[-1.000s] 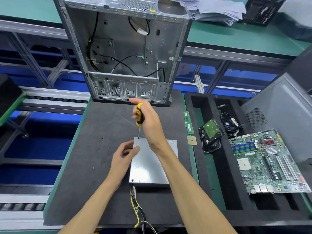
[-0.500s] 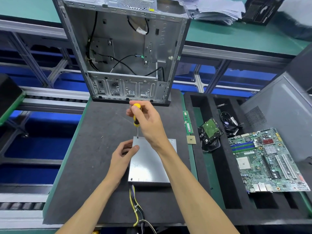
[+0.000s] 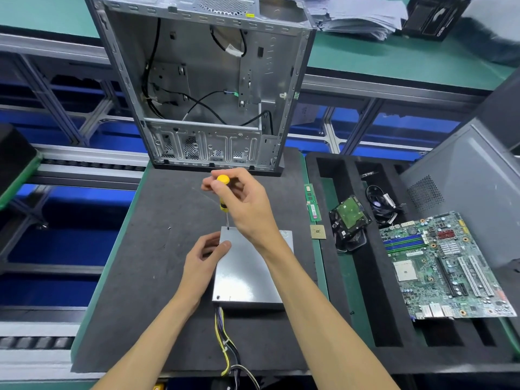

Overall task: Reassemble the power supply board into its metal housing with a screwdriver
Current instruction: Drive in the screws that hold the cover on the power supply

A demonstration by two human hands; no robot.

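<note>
1. Gripping the yellow-and-black-handled screwdriver [image 3: 223, 192], our right hand [image 3: 247, 209] curls thumb and fingers round the top of the handle and holds the tool upright, its thin shaft tip set at the far left corner of the flat grey metal power supply housing [image 3: 247, 274].
2. Our left hand [image 3: 201, 257] rests at the housing's left edge, fingers loosely bent, the thumb tip pressed on the lid just below the screwdriver tip; whether the fingers hook under the edge we cannot tell.
3. The housing lies flat on the dark grey foam work mat [image 3: 135, 263], with a bundle of yellow and black wires [image 3: 225, 342] leaving its near side.
4. Beyond the mat's far end stands the open silver computer case [image 3: 202, 80], black cables hanging loose inside.
5. To the right, the black foam tray [image 3: 365, 291] carries a green motherboard [image 3: 441, 268], a hard drive with green circuit board [image 3: 350, 213] and a coiled black cable [image 3: 382, 202].
6. Two green memory sticks [image 3: 311, 202] and a small gold square chip [image 3: 318, 231] lie between mat and tray.
7. Labels on the boards and the writing on the case wall are too small for us to read.
</note>
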